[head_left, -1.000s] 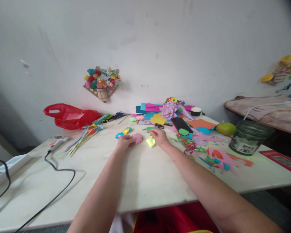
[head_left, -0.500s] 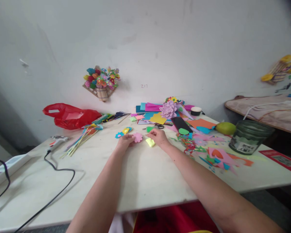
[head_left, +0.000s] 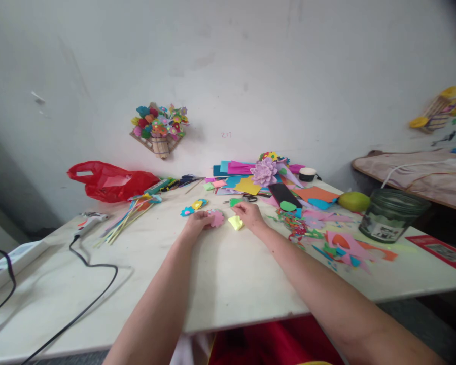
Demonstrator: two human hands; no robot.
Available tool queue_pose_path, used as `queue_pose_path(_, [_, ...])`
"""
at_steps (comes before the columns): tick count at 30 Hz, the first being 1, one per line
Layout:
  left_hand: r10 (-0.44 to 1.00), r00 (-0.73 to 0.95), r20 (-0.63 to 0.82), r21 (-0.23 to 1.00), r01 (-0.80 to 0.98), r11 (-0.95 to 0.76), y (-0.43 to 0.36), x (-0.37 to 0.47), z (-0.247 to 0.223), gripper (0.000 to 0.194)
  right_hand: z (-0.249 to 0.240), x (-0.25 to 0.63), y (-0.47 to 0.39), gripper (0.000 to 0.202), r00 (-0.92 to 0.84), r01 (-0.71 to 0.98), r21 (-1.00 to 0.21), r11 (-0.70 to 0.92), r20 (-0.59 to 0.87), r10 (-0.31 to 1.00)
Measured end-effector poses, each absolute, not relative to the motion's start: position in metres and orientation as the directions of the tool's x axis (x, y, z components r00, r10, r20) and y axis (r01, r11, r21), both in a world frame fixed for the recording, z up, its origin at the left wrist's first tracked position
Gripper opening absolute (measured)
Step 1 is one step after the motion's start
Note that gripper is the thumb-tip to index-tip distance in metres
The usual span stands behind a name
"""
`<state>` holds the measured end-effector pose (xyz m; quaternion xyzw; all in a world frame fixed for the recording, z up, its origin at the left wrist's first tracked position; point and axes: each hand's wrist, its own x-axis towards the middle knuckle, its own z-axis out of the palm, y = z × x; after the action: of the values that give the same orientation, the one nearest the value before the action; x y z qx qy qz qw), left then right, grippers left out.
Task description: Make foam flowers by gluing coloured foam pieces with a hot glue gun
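Note:
Between the fingers of my left hand (head_left: 198,223) is a pink flower cutout (head_left: 217,218), held just above the table or on it; I cannot tell which. My right hand (head_left: 250,217) is closed in a pinch to the right of the flower, and whatever its fingertips hold is too small to make out. Below those fingertips lies a pale yellow folded piece (head_left: 235,222), and just beyond them a green piece (head_left: 234,202). A blue flower cutout (head_left: 187,211) and a yellow one (head_left: 199,204) lie past my left hand. Scissors (head_left: 249,197) rest behind the green piece.
Coloured sheets (head_left: 246,185) and a lilac flower (head_left: 265,172) are piled at the back. Scraps (head_left: 342,246) and a green jar (head_left: 393,215) stand right. On the left are a red bag (head_left: 113,182), sticks (head_left: 127,223), a glue gun (head_left: 93,223) with its cord and a power strip (head_left: 18,261).
The pink flower has turned slightly in my left hand, its surface now looking patchy. My right hand has barely moved and stays pinched.

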<state>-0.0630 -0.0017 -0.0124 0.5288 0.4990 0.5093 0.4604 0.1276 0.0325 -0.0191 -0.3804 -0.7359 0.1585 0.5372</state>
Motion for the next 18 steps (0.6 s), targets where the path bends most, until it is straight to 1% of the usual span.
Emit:
queue_pose_path(1, [0.996,-0.021,0.086,0.995,0.057,-0.085,-0.0017,-0.0628,-0.0124,0.026,-0.0198,0.1272,0.0336,0.017,-0.139,0.382,-0.641,0.666,0.672,0.727])
queue_pose_path(3, [0.995,-0.032,0.096,0.994,0.055,-0.095,-0.0016,-0.0626,-0.0126,0.027,-0.0203,0.1263,0.0348,0.015,-0.138,0.361,-0.658,0.661,0.663,0.735])
queue_pose_path(8, [0.996,-0.031,0.087,0.994,0.068,-0.085,-0.0002,-0.0631,-0.0135,0.030,-0.0164,0.1264,0.0311,0.026,-0.112,0.372,-0.685,0.626,0.637,0.763])
queue_pose_path(11, [0.996,0.011,0.089,0.990,0.105,-0.089,0.0007,-0.0644,-0.0144,0.032,-0.0153,0.1281,0.0286,0.035,-0.093,0.426,-0.662,0.617,0.646,0.758])
queue_pose_path(14, [0.995,0.020,0.100,0.986,0.134,-0.101,0.0005,-0.0650,-0.0148,0.031,-0.0160,0.1295,0.0282,0.039,-0.089,0.491,-0.624,0.608,0.658,0.748])
queue_pose_path(16, [0.994,0.024,0.102,0.985,0.135,-0.104,-0.0006,-0.0643,-0.0142,0.030,-0.0166,0.1299,0.0289,0.039,-0.089,0.511,-0.605,0.610,0.669,0.738])
queue_pose_path(18, [0.995,0.025,0.099,0.987,0.127,-0.101,-0.0021,-0.0630,-0.0127,0.029,-0.0169,0.1301,0.0302,0.033,-0.097,0.499,-0.597,0.629,0.682,0.725])
